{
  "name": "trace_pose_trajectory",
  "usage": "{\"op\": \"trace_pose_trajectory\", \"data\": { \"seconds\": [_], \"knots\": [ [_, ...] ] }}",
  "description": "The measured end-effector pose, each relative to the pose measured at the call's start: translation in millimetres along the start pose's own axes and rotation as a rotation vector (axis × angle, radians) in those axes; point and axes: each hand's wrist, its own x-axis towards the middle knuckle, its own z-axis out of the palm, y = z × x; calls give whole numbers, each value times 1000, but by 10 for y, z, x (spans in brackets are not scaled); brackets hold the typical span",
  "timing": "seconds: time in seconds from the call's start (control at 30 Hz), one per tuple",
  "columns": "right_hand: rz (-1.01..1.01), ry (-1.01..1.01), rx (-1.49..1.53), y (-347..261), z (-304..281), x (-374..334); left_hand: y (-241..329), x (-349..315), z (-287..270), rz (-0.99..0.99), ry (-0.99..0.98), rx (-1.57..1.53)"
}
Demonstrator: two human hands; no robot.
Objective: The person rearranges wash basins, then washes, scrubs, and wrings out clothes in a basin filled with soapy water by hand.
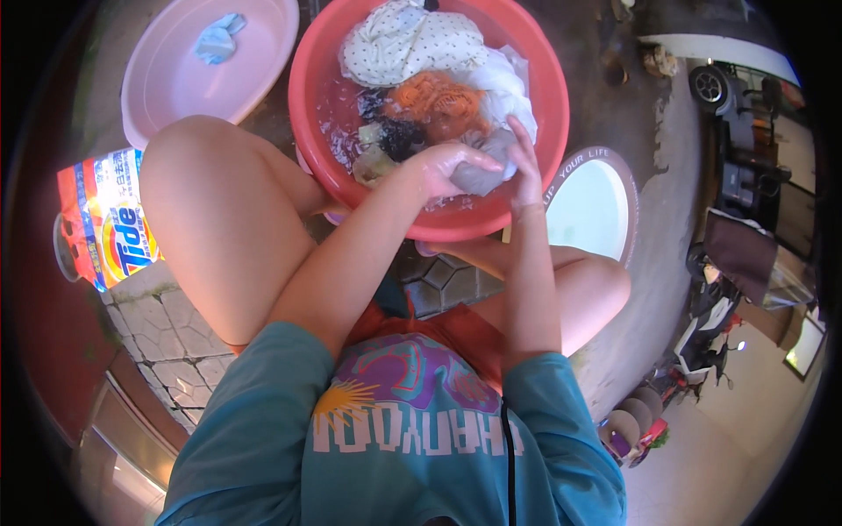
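Observation:
A red plastic basin (pixel 298 96) holds water and wet laundry in front of me. At its near right side, my left hand (pixel 452 168) and my right hand (pixel 524 167) squeeze a grey cloth (pixel 482 174) between them. The left fingers close on the cloth; the right fingers stretch up along its other side. Around it lie a white garment (pixel 507 88), an orange piece (pixel 434 103), a dark one (pixel 402 138) and a pale greenish one (pixel 375 165). A white dotted garment (pixel 412 44) bulges up at the far side.
A pink basin (pixel 140 88) with a light blue cloth (pixel 219 39) stands at the far left. Beside my left knee is an orange bag of laundry detergent (pixel 105 219). A round rimmed pale object (pixel 596 206) lies by the red basin's right side. Parked scooters (pixel 702 333) line the right.

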Motion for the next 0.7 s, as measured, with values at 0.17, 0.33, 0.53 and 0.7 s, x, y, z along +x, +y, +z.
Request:
{"op": "trace_pose_trajectory", "data": {
  "seconds": [0.17,0.33,0.53,0.7],
  "knots": [
    [-211,229,892,724,163,23,-161,-16,466,46,-241,-633],
    [-279,-241,1334,369,599,69,-320,55,662,303,-406,-842],
    [-220,-559,1328,-279,419,266,-316,40,743,-22,-598,-986],
    [99,-282,493,-622,198,289,-209,253,361,-214,-465,-517]
  ]
}}
